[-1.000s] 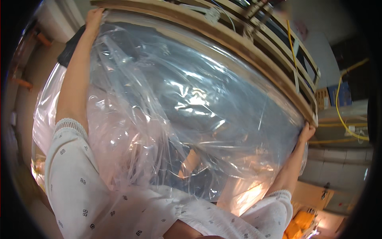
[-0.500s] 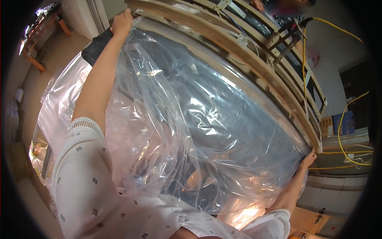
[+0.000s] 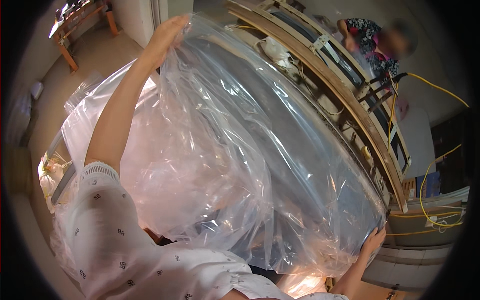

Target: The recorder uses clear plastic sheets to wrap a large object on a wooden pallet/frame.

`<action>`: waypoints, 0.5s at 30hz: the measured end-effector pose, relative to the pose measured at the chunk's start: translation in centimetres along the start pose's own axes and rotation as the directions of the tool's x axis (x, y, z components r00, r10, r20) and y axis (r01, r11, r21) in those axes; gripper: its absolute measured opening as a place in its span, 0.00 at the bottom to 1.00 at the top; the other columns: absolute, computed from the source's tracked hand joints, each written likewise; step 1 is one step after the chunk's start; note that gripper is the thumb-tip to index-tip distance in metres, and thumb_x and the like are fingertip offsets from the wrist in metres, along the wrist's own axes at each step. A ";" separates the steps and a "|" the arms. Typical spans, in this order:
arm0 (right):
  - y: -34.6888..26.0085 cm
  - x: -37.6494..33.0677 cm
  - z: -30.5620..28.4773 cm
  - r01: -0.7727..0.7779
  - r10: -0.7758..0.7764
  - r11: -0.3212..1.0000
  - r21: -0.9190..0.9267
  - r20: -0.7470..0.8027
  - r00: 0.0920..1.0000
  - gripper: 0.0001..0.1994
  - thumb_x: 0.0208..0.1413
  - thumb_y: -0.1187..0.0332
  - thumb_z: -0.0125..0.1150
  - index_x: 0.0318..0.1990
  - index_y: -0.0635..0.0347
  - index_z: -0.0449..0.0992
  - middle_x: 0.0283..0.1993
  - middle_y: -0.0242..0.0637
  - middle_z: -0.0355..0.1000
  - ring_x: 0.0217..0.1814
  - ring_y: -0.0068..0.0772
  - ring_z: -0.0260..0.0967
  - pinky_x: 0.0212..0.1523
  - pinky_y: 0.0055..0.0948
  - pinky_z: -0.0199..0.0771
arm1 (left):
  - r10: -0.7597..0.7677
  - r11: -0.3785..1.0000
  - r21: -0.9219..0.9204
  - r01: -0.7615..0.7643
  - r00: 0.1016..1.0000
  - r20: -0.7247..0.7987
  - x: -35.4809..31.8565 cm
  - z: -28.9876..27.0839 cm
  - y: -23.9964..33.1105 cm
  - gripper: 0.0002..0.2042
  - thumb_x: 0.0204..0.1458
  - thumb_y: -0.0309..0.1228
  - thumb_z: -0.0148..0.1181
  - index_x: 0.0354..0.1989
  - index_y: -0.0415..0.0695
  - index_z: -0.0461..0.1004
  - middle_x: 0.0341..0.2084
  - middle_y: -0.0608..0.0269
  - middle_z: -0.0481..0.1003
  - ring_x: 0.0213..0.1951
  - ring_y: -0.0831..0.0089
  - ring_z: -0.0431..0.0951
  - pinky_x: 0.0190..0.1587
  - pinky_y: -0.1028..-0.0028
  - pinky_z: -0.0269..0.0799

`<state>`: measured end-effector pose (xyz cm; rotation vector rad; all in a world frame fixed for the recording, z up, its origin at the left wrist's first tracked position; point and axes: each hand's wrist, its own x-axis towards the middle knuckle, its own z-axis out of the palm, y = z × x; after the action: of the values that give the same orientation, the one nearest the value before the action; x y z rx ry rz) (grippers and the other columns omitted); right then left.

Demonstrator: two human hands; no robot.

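A big clear plastic sheet (image 3: 195, 155) covers a large dark, blue-grey padded-looking piece (image 3: 295, 125) in front of me, bunched in shiny folds over its left and near parts. At the far left end, my left hand (image 3: 171, 39) is closed on the sheet's gathered edge, with that arm stretched out. My right hand (image 3: 373, 241) grips the near right corner, its fingers curled against the covered piece's edge and plastic. What the plastic covers is partly blurred by glare and folds.
Beyond the piece stands a slatted wooden frame (image 3: 345, 95) with metal brackets. A person (image 3: 372, 45) is behind it. A yellow hose or cable (image 3: 435, 87) loops at the right. At the far left stands an orange-legged table (image 3: 82, 27).
The covered piece has come away from the wooden frame toward me, widening the gap between them. Both hands have shifted with it, and the person behind the frame shows more fully.
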<state>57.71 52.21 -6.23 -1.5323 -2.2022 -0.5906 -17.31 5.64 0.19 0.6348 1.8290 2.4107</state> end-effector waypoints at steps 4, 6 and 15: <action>-0.4 -0.7 -0.5 -0.003 0.006 0.999 -0.053 0.041 0.999 0.22 0.58 0.61 0.44 0.56 0.65 0.61 0.56 0.52 0.59 0.57 0.52 0.56 0.56 0.41 0.57 | -0.021 0.989 0.148 -0.010 0.978 0.210 -1.9 -2.0 2.0 0.12 0.50 0.41 0.57 0.36 0.45 0.73 0.22 0.77 0.66 0.20 0.87 0.54 0.24 0.84 0.48; -0.7 -0.7 -0.9 -0.022 0.026 0.998 -0.052 0.075 0.997 0.22 0.58 0.61 0.43 0.56 0.66 0.60 0.56 0.53 0.59 0.58 0.52 0.56 0.56 0.41 0.57 | -0.028 0.994 0.110 0.006 0.979 0.203 -2.6 -2.7 2.7 0.12 0.50 0.40 0.59 0.37 0.45 0.73 0.22 0.78 0.65 0.19 0.88 0.53 0.23 0.84 0.47; -6.0 -2.2 -6.9 -0.048 0.006 0.988 0.145 0.278 0.961 0.24 0.56 0.61 0.47 0.58 0.64 0.60 0.59 0.49 0.59 0.62 0.48 0.54 0.62 0.36 0.50 | 0.039 0.743 0.636 -0.208 0.962 0.269 1.1 -9.3 -1.6 0.20 0.53 0.39 0.52 0.50 0.39 0.70 0.46 0.60 0.71 0.47 0.72 0.70 0.51 0.74 0.63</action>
<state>53.32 44.89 -2.38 -1.6450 -2.3621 -0.2035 -21.88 -2.11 -3.01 1.0623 2.5805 1.5711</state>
